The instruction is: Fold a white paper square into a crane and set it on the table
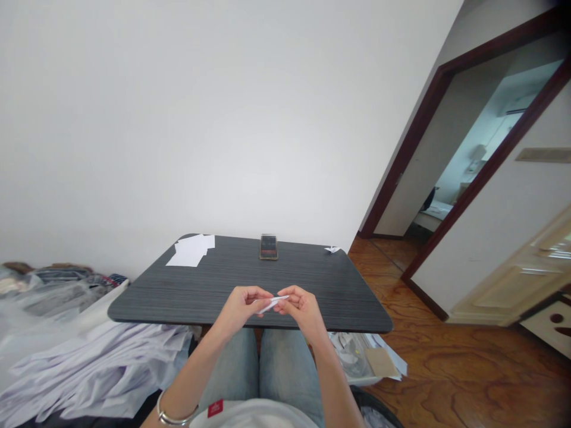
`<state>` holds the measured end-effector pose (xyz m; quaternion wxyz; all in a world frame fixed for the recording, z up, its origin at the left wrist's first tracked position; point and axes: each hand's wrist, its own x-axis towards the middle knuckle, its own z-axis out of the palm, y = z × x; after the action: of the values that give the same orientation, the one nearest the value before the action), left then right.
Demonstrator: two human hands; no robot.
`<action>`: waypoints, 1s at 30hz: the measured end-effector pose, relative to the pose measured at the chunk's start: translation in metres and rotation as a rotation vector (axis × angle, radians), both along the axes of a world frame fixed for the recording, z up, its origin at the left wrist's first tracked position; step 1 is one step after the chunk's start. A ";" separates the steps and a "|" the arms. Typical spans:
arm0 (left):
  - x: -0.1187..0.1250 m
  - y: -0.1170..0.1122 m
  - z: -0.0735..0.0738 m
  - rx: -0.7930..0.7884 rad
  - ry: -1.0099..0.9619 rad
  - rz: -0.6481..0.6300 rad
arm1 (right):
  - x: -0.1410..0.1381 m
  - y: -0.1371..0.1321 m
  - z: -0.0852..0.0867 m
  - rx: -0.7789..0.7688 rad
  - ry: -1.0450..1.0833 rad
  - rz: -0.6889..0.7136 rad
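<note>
A narrow piece of folded white paper (270,304) is held between my two hands, above the near edge of the dark table (214,297). My left hand (247,302) pinches its left end between thumb and fingers. At the other end, my right hand (300,303) grips it the same way. The fingers hide part of the paper, so its full shape does not show. Several loose white sheets (190,249) lie at the table's far left corner. A small folded paper piece (332,249) rests at the far right corner.
A phone (268,246) stands at the table's back, near the white wall (267,119). White cloth (98,368) is heaped at the lower left. Below the table's right side is a white container (357,362) with papers. A doorway opens at the right.
</note>
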<state>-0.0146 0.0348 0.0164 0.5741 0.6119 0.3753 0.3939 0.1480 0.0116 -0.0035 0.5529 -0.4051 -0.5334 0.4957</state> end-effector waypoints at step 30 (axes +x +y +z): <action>0.002 -0.006 0.005 0.159 0.091 0.078 | 0.003 -0.004 0.002 -0.029 0.089 -0.038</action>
<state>-0.0129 0.0291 0.0214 0.4902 0.6579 0.3920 0.4163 0.1507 0.0079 -0.0014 0.5793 -0.4006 -0.4933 0.5104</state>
